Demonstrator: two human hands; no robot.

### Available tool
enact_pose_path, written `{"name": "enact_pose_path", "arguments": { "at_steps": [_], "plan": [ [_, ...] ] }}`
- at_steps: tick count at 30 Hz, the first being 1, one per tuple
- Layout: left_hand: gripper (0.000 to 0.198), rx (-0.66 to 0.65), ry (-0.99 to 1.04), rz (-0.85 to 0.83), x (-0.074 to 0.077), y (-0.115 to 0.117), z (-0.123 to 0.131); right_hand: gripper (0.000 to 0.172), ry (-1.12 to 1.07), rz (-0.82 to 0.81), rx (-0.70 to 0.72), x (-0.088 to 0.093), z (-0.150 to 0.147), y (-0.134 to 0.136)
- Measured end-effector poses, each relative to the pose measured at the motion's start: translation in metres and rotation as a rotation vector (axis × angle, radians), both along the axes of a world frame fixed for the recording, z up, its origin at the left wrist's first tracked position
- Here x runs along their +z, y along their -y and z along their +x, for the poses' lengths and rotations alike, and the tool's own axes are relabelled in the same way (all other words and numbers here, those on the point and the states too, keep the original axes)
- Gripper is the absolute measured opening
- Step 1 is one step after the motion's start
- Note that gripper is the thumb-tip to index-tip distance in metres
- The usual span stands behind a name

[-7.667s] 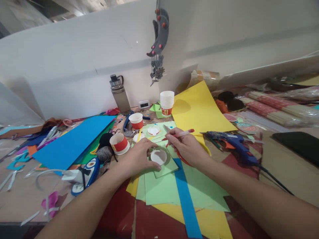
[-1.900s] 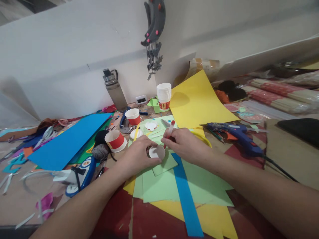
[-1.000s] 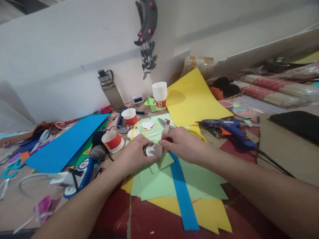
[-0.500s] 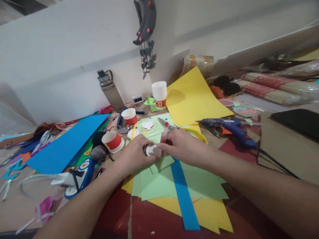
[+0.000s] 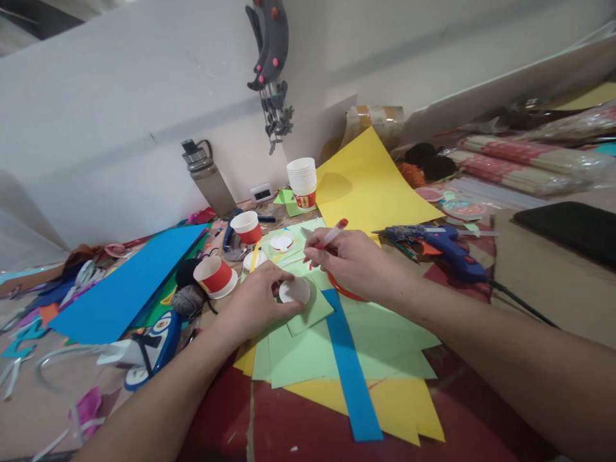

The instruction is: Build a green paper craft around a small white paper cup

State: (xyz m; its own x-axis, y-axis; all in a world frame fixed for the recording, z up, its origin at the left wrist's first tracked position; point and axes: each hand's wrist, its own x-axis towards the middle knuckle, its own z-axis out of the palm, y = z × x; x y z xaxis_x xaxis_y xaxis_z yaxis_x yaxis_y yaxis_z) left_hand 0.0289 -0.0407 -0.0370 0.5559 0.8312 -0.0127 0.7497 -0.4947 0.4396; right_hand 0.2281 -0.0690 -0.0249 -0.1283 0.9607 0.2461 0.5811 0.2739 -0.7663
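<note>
My left hand (image 5: 262,298) has its thumb and fingers closed around the edge of a small white disc (image 5: 294,291), keeping it flat on a square of light green paper (image 5: 308,314). To the right, my right hand (image 5: 346,256) grips a red-capped pen (image 5: 334,232) with a clear barrel. Its lower end points at the green paper, a little apart from the disc. A red curved edge (image 5: 345,293) shows beneath my right hand; the rest of it is hidden. A blue paper strip (image 5: 353,372) lies across the green sheets.
Red-and-white paper cups (image 5: 215,277) stand at the left, with a cup stack (image 5: 301,179) behind. A blue glue gun (image 5: 452,253) lies right, its cord running forward. A bottle (image 5: 212,183), blue sheet (image 5: 129,279), yellow sheet (image 5: 375,186) and grey yarn (image 5: 187,300) surround the work.
My right hand has lifted away from the disc, up and to the right, and the pen has tilted over. My left hand stays on the disc. The view has shifted slightly.
</note>
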Motion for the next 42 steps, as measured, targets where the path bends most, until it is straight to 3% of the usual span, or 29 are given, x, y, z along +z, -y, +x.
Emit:
{"name": "enact_pose_path", "arguments": {
  "at_steps": [6, 12, 17, 23, 28, 34, 38, 42],
  "plan": [
    [0.039, -0.001, 0.003, -0.022, 0.003, 0.002, 0.0, 0.019, -0.015, -0.019, 0.022, -0.011, -0.007, -0.007],
    [0.033, -0.01, 0.006, -0.013, 0.005, 0.004, 0.0, 0.005, -0.059, -0.033, 0.057, -0.017, -0.012, -0.006],
    [0.031, -0.012, 0.025, -0.043, 0.007, 0.005, 0.0, 0.009, -0.038, 0.02, 0.041, -0.029, -0.02, -0.008],
    [0.026, -0.024, 0.03, -0.007, 0.008, 0.006, 0.0, 0.013, 0.12, 0.028, 0.125, -0.027, -0.025, -0.008],
    [0.023, -0.015, 0.023, -0.004, 0.007, 0.007, 0.0, 0.019, 0.226, -0.029, 0.047, -0.028, -0.029, -0.009],
    [0.059, 0.044, 0.013, -0.007, 0.017, 0.013, -0.004, 0.018, 0.25, -0.023, 0.039, -0.028, -0.029, -0.009],
    [0.019, -0.076, -0.01, 0.159, 0.018, 0.03, -0.005, 0.019, 0.251, 0.004, 0.047, -0.027, -0.029, -0.007],
    [0.019, -0.238, -0.08, 0.246, 0.007, 0.044, -0.002, 0.019, 0.25, 0.011, 0.047, -0.03, -0.03, -0.009]
  ]
}}
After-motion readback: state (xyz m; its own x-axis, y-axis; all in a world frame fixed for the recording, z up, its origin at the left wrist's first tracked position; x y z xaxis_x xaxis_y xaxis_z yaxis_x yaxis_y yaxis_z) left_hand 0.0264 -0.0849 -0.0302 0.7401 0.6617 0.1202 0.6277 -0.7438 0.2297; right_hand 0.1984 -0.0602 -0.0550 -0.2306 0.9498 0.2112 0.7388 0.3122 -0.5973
